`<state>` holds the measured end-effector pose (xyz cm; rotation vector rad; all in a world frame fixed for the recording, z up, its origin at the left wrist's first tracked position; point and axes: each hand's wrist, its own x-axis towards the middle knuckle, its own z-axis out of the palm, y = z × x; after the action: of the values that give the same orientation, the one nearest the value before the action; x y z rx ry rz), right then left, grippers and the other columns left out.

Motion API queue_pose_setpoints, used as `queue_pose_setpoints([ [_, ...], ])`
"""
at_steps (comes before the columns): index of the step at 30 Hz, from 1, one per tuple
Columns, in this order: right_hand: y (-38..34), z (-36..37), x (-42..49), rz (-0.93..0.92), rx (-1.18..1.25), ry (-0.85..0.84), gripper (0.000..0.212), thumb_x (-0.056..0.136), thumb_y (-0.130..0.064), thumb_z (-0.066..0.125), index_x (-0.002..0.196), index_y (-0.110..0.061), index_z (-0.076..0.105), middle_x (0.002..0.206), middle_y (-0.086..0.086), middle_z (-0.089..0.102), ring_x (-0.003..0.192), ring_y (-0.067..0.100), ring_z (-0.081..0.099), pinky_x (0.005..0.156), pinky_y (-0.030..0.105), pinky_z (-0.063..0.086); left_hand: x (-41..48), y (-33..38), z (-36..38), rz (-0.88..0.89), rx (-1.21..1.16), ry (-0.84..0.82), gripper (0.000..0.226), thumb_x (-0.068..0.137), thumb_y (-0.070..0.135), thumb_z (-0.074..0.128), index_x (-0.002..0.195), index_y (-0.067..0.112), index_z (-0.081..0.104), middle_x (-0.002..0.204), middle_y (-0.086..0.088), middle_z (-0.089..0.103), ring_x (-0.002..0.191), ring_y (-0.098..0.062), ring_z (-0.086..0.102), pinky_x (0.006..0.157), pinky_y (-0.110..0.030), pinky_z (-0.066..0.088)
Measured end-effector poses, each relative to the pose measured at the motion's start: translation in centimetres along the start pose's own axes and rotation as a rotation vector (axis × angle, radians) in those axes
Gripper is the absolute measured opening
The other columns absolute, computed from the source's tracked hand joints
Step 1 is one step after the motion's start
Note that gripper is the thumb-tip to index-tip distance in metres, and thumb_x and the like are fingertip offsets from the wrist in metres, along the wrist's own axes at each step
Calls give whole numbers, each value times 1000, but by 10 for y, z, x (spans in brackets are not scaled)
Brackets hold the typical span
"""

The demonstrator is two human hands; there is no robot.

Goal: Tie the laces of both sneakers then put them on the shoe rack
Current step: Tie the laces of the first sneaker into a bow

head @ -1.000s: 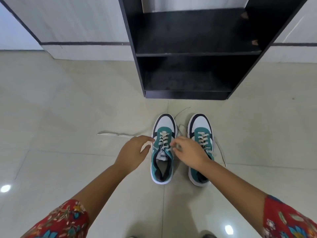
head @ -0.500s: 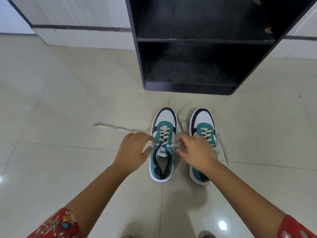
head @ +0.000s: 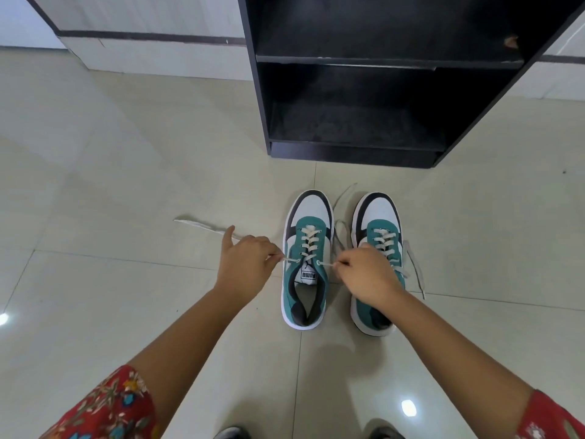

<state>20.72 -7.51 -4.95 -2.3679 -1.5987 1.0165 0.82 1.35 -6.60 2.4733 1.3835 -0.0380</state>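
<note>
Two sneakers are sitting side by side: the left hand (head: pixel 245 264) and right hand (head: pixel 364 274) are each pinching one lace end of the left sneaker (head: pixel 307 264) (the right sneaker (head: pixel 378 236) is lying partly under the right hand).

Single head view, looking steeply down, floor close.

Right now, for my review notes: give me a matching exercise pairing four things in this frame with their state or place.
1. left sneaker
2. right sneaker
3. shoe rack
4. left hand

A. no shoes on its visible shelves
B. pinching a lace end
C. lace ends pulled out to both sides
D. laces lying loose on the floor

Pairs: 1-C, 2-D, 3-A, 4-B
</note>
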Motion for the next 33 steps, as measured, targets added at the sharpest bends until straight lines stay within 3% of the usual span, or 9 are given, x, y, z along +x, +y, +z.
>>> queue_pose_setpoints([
  [3, 0, 3, -3, -22, -6, 50, 43, 93, -20, 45, 51, -24, 38, 58, -4, 44, 83, 20, 40, 66, 32, 30, 1, -7, 0, -33, -29, 19, 22, 92, 41, 50, 93, 35, 71, 89, 13, 71, 98, -10, 60, 115, -53, 6],
  [8, 8, 10, -6, -54, 8, 125, 32, 95, -22, 44, 66, -13, 55, 66, 1, 53, 82, 19, 39, 67, 30, 26, -1, -14, 4, -33, -44, 33, 21, 91, 43, 53, 90, 36, 72, 86, 14, 72, 100, -10, 60, 114, -56, 3],
  [13, 8, 8, -6, -78, -50, 117, 35, 96, -25, 42, 61, -22, 43, 70, -2, 52, 86, 19, 39, 70, 30, 27, -6, -14, 7, -12, -45, 70, 20, 90, 44, 54, 87, 35, 72, 83, 14, 71, 99, -10, 61, 114, -56, 5],
  [15, 12, 8, -5, -121, -146, 138, 29, 96, -29, 42, 75, -18, 58, 81, -1, 56, 90, 20, 43, 70, 30, 29, -6, -14, 6, 3, -45, 89, 16, 88, 42, 58, 86, 35, 73, 85, 14, 70, 99, -10, 60, 114, -58, 5],
  [21, 6, 10, -8, -175, -290, 370, 22, 92, -33, 52, 93, -21, 71, 87, 2, 62, 77, 22, 59, 60, 29, 43, -12, 7, -5, -29, -56, 156, 17, 92, 36, 54, 96, 34, 69, 83, 11, 72, 77, -15, 66, 89, -36, 38],
  [24, -3, 15, -6, -146, 96, 299, 24, 95, -31, 49, 110, -24, 67, 92, -3, 71, 78, 14, 65, 69, 29, 53, -12, 17, -9, -144, -537, 53, 24, 93, 36, 51, 116, 35, 60, 98, 21, 68, 82, -2, 65, 76, -23, 48],
  [27, -7, 13, 1, -13, 690, 181, 21, 92, -24, 55, 111, -24, 66, 97, -4, 72, 90, 9, 65, 84, 25, 52, -11, 22, -8, -360, -1016, 72, 15, 92, 25, 55, 107, 23, 59, 103, 5, 70, 87, -6, 64, 78, -22, 50],
  [29, -12, 10, 5, 87, 1011, 124, 16, 92, -11, 54, 105, -17, 62, 99, 4, 73, 89, 14, 66, 82, 24, 52, -11, 21, -6, -528, -1040, 65, 14, 93, 29, 52, 93, 17, 59, 95, -5, 70, 80, -17, 64, 76, -35, 51],
  [33, -29, 4, 9, 209, 1272, 56, 11, 93, -6, 52, 101, -11, 48, 90, 2, 75, 80, 16, 67, 76, 27, 50, -6, 32, -6, -570, -1184, -238, 32, 96, 36, 46, 98, 10, 65, 88, -1, 66, 76, -13, 59, 67, -25, 44],
])
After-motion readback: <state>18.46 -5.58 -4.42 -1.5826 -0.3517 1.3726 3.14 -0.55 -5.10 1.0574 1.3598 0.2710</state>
